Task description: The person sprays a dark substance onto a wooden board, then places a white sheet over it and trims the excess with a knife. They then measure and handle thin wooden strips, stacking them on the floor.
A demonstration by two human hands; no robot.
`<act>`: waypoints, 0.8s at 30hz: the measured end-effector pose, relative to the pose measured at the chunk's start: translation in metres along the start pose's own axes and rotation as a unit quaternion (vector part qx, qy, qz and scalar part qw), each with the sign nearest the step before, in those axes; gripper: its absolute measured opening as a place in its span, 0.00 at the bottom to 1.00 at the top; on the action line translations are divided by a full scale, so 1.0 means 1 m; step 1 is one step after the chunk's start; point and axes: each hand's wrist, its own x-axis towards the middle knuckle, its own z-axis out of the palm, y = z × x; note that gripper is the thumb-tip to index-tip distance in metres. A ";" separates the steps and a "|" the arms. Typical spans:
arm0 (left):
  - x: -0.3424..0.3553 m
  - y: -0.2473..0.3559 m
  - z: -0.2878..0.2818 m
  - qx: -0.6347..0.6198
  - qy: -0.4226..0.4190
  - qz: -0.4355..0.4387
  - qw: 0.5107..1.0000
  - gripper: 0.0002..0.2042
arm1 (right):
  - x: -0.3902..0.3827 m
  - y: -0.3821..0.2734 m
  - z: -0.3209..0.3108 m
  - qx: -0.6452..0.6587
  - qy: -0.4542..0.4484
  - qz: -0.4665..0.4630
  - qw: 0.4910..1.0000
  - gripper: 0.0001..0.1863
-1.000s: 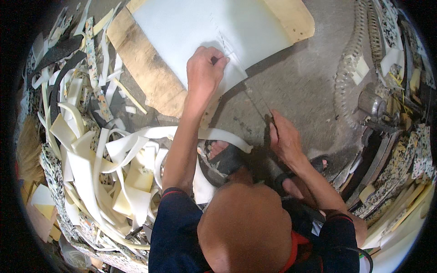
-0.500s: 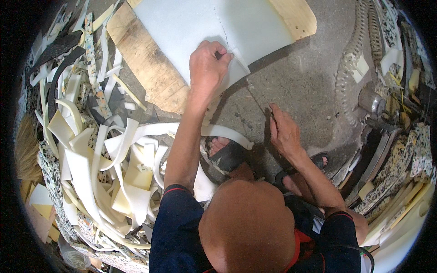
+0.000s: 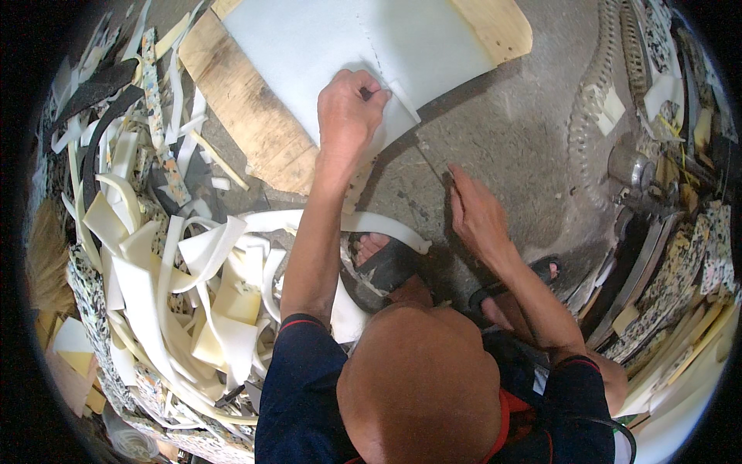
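Note:
A white foam sheet [image 3: 448, 46] lies over a wooden board [image 3: 251, 100] at the top, with a faint dotted line running along it. My left hand [image 3: 349, 108] rests on the sheet, fingers curled and pinched at a narrow strip of foam [image 3: 405, 100] by its near edge. To the lower right, my right hand [image 3: 479, 216] is held low over the floor with its fingers closed and the index finger stretched forward. From it a long thin knife [image 3: 431, 160] seems to point toward the sheet's near edge; its handle is hidden in the hand.
Foam offcuts [image 3: 224, 309] are heaped at the left, with a straw broom [image 3: 50, 255] beyond them. A coiled hose [image 3: 585, 131] and a metal fitting [image 3: 630, 165] lie at the right, near stacked speckled foam [image 3: 657, 309]. My sandalled foot [image 3: 386, 259] is below the board.
My right hand has moved slightly up and left, toward the sheet. My left hand keeps its place on the foam; the whole view has shifted a little.

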 end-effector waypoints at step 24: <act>0.000 0.000 0.001 0.007 -0.004 -0.020 1.000 0.08 | -0.029 0.030 0.008 -0.030 -0.020 0.012 0.999 0.27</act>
